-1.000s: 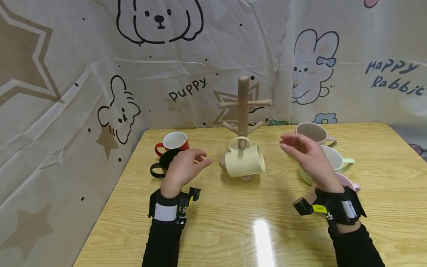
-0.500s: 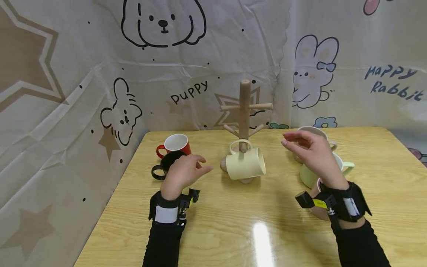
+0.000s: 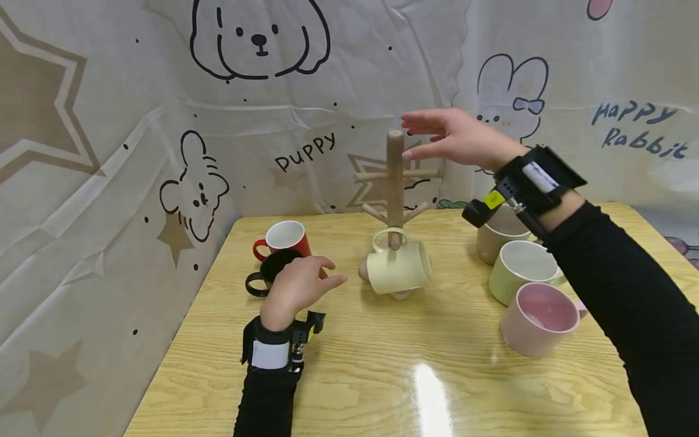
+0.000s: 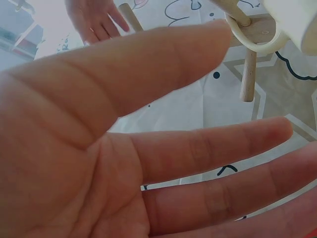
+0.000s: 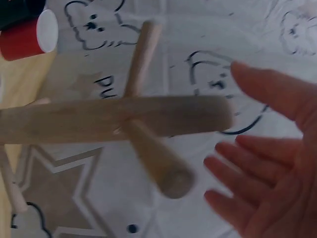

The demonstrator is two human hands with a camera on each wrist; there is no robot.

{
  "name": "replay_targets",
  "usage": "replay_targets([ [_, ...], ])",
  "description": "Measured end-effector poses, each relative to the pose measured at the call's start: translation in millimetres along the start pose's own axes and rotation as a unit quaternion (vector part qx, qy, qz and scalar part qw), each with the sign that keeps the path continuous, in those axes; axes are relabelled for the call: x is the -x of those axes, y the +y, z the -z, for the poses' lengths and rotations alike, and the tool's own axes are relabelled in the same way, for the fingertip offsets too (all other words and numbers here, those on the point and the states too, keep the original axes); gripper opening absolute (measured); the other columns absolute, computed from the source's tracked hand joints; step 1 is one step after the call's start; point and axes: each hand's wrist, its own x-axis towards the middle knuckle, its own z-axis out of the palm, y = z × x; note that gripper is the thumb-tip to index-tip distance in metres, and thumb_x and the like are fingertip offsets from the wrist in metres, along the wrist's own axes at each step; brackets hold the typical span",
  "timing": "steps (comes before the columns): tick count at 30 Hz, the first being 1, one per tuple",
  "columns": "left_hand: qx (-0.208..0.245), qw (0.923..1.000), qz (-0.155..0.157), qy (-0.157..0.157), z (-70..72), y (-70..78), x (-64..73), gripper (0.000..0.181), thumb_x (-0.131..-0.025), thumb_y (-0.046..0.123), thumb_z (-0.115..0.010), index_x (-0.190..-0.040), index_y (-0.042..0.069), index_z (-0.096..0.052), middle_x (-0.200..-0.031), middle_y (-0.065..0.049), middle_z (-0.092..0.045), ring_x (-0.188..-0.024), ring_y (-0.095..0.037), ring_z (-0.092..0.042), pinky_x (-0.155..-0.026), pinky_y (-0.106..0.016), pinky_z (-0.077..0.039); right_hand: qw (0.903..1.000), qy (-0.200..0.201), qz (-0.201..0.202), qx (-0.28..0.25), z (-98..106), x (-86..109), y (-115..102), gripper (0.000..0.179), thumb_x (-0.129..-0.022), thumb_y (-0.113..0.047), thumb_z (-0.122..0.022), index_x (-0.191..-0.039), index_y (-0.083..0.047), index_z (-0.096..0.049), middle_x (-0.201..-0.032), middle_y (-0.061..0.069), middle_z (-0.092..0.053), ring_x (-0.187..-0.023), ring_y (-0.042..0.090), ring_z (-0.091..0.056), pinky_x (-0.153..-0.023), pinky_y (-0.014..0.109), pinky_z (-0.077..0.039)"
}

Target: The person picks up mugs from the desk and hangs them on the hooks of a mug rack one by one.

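Observation:
A wooden mug tree (image 3: 395,182) stands mid-table, with a pale yellow mug (image 3: 397,271) hanging sideways by its handle from a low peg. Beside the top of the post is my right hand (image 3: 453,138), fingers extended and thumb apart. The right wrist view shows the post top (image 5: 213,114) just short of that hand's spread fingers. My left hand (image 3: 300,285) is by the black mug (image 3: 277,264), overlapping its near side. In the left wrist view its palm (image 4: 74,163) is bare and the fingers are straight. Behind the black mug stands a red mug (image 3: 285,237) with a white inside.
At the right, partly behind my right arm, a taupe mug (image 3: 494,243), a light green mug (image 3: 513,276) and a pink mug (image 3: 532,331) stand in a row. A printed cloth (image 3: 306,109) hangs behind the wooden table (image 3: 355,382).
My right hand has moved up and left, from above the right-hand mugs to the top of the mug tree, uncovering the pink mug. The left hand has stayed in place.

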Motion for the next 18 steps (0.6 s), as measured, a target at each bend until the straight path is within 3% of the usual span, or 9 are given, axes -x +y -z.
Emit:
replay_targets([
  [3,0.002,1.0000,0.001,-0.003,-1.6,-0.4,0.5,0.043,-0.086,0.042,-0.061,-0.115,0.010,-0.063,-0.097,-0.007,-0.068,-0.082,-0.019,-0.064,-0.062,-0.030,-0.050,0.9987,-0.046,0.012,-0.019,-3.0,-21.4,7.5,0.064,-0.089,-0.023,-0.061,-0.144,-0.013,-0.030,-0.147,0.010,-0.035,-0.133,0.024,-0.036,-0.109,0.042,-0.030],
  [7,-0.001,1.0000,0.003,-0.004,-3.4,0.2,0.3,0.043,-0.085,0.042,-0.061,-0.115,0.011,-0.063,-0.098,-0.006,-0.068,-0.082,-0.019,-0.064,-0.062,-0.030,-0.050,0.9952,-0.071,0.033,-0.058,-8.0,-39.5,18.1,0.049,-0.090,-0.017,-0.059,-0.136,-0.011,-0.044,-0.132,0.009,-0.053,-0.121,0.020,-0.048,-0.104,0.039,-0.036],
  [13,-0.011,0.9999,-0.003,-0.002,-2.5,1.4,-0.5,0.044,-0.085,0.042,-0.062,-0.115,0.010,-0.063,-0.097,-0.006,-0.069,-0.083,-0.019,-0.064,-0.063,-0.031,-0.050,0.9830,-0.099,0.052,-0.146,-7.1,-49.8,31.6,0.041,-0.089,-0.011,-0.060,-0.128,-0.003,-0.052,-0.122,0.004,-0.061,-0.116,0.014,-0.054,-0.102,0.033,-0.040],
  [18,-0.017,0.9998,-0.005,-0.002,-1.9,0.1,-2.1,0.043,-0.085,0.041,-0.062,-0.115,0.009,-0.064,-0.097,-0.006,-0.069,-0.083,-0.020,-0.064,-0.065,-0.032,-0.051,0.9768,-0.107,0.079,-0.168,-8.2,-53.8,39.4,0.033,-0.088,-0.008,-0.060,-0.120,0.001,-0.056,-0.111,0.003,-0.066,-0.106,0.013,-0.059,-0.092,0.026,-0.047],
])
